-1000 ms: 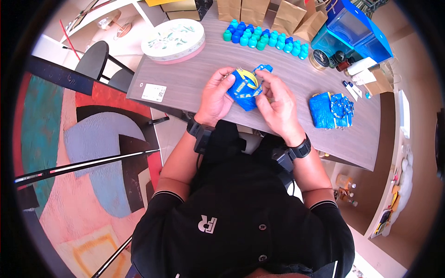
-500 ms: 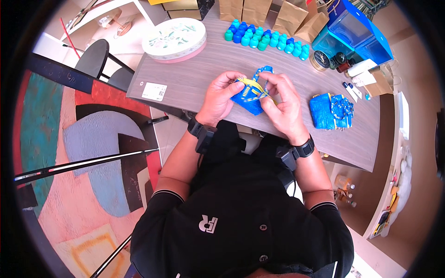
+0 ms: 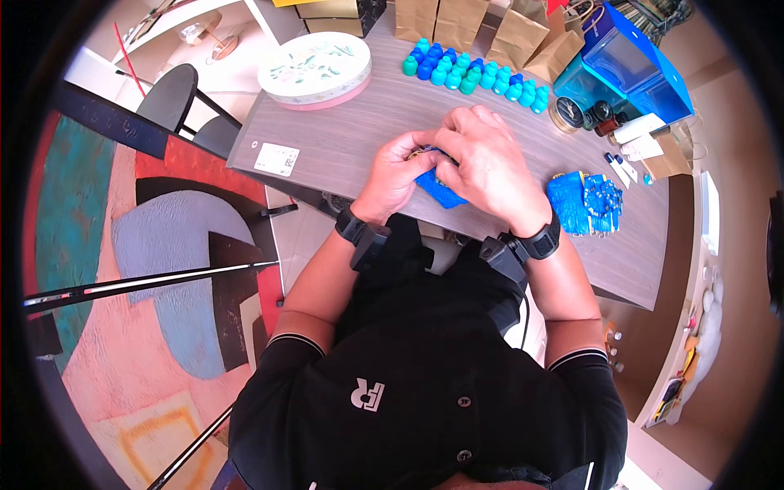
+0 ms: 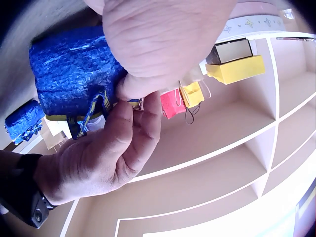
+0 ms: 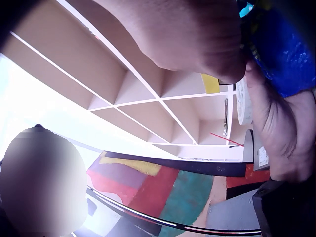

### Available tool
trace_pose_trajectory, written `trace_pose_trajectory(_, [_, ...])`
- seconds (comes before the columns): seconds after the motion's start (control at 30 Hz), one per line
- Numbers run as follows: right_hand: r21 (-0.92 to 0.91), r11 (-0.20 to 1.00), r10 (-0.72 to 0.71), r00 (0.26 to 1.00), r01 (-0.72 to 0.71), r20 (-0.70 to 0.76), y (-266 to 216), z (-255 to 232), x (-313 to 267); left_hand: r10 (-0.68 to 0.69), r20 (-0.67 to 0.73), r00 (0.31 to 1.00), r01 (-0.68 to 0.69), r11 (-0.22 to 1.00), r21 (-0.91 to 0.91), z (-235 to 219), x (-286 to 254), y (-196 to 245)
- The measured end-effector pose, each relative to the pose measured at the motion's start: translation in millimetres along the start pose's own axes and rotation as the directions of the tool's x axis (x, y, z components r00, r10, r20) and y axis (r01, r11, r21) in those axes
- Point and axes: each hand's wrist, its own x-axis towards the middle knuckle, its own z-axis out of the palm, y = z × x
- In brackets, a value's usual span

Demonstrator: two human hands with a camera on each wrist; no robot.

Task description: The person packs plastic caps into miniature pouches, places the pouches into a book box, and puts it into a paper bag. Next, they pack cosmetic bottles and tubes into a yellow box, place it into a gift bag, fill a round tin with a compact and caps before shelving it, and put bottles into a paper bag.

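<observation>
A small blue woven-plastic bag (image 3: 441, 194) with a yellow-edged opening and blue-and-yellow straps is held up between both hands, above the desk's near edge. My left hand (image 3: 389, 181) grips one top corner, its thumb on the near side. Over the bag's top edge, my right hand (image 3: 500, 167) has its thumb and fingers curled, hiding much of the bag from above. In the left wrist view, the right thumb and fingertips pinch at the bag's edge right beside the left thumb, and a strap (image 4: 91, 112) loops near them.
Several similar blue bags (image 3: 572, 204) lie stacked on the desk at right. Teal and blue small bottles (image 3: 474, 77) stand in rows at the back. A round white box (image 3: 318, 69) sits back left; paper bags (image 3: 457, 20) and a blue box (image 3: 633, 61) stand behind.
My right hand has moved up and turned over the bag's top, so its back now covers the strap and the yellow edge. The left hand keeps its grip.
</observation>
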Motion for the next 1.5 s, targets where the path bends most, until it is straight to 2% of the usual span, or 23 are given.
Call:
trace_pose_trajectory(0.2, [-0.112,0.994,0.028,0.996,-0.019,0.085,5,2,3,0.041,0.065,0.997,-0.042,0.999,0.016,-4,5,-2])
trace_pose_trajectory(0.3, [-0.055,0.998,0.002,0.999,0.001,0.049,5,2,3,0.06,0.084,0.995,-0.061,0.998,0.007,-6,6,-5])
trace_pose_trajectory(0.4, [0.047,0.998,0.046,0.999,-0.047,0.029,8,7,2,0.064,0.06,0.996,-0.065,0.998,0.017,-7,7,-6])
trace_pose_trajectory(0.47, [0.229,0.968,0.117,0.992,-0.104,-0.042,18,14,-2,0.045,0.057,0.997,-0.044,0.999,-0.024,-3,5,-4])
trace_pose_trajectory(0.5, [0.229,0.968,0.116,0.992,-0.103,-0.041,20,18,-3,0.046,0.056,0.997,-0.045,0.999,-0.025,-4,5,-4])
trace_pose_trajectory(0.57, [0.537,0.819,0.295,0.951,-0.202,-0.091,23,23,-6,-0.008,0.055,0.998,0.009,0.999,-0.03,-5,4,-3])
trace_pose_trajectory(0.6, [0.538,0.818,0.295,0.951,-0.203,-0.091,23,22,-7,-0.008,0.055,0.998,0.01,0.999,-0.03,-4,3,-4])
trace_pose_trajectory(0.67, [0.666,0.709,0.35,0.935,-0.233,-0.046,25,20,-9,0.043,0.004,0.999,-0.043,0.999,0.012,-1,3,-6])
trace_pose_trajectory(0.7, [0.667,0.708,0.351,0.935,-0.233,-0.045,26,18,-10,0.042,0.003,0.999,-0.042,0.999,0.012,-2,2,-6])
trace_pose_trajectory(0.77, [0.806,0.509,0.41,0.909,-0.301,0.081,28,14,-13,0.037,0.019,0.999,-0.038,0.997,0.069,-4,2,-5])
trace_pose_trajectory(0.9, [0.757,0.564,0.365,0.922,-0.33,0.13,34,8,-23,-0.014,0.018,1.0,0.012,0.991,0.132,-6,-1,-5])
trace_pose_trajectory(0.97, [0.754,0.573,0.357,0.926,-0.323,0.125,35,7,-27,0.027,0.026,0.999,-0.031,0.985,0.17,-7,0,-6])
trace_pose_trajectory(1.13, [0.748,0.589,0.344,0.932,-0.308,0.113,29,3,-34,0.031,0.02,0.999,-0.034,0.989,0.142,-8,-1,-5])
trace_pose_trajectory(1.2, [0.749,0.611,0.315,0.947,-0.258,0.069,27,4,-38,0.027,0.027,0.999,-0.03,0.99,0.137,-8,-1,-5])
trace_pose_trajectory(1.33, [0.739,0.627,0.333,0.943,-0.246,0.032,21,7,-44,0.098,0.011,0.995,-0.098,0.983,0.155,-3,-3,-6])
trace_pose_trajectory(1.4, [0.707,0.675,0.329,0.943,-0.208,-0.037,20,10,-48,0.123,-0.009,0.992,-0.12,0.981,0.154,-5,-3,-7])
trace_pose_trajectory(1.5, [0.712,0.668,0.374,0.924,-0.216,-0.071,22,17,-58,0.14,-0.018,0.99,-0.138,0.988,0.073,-14,1,-9])
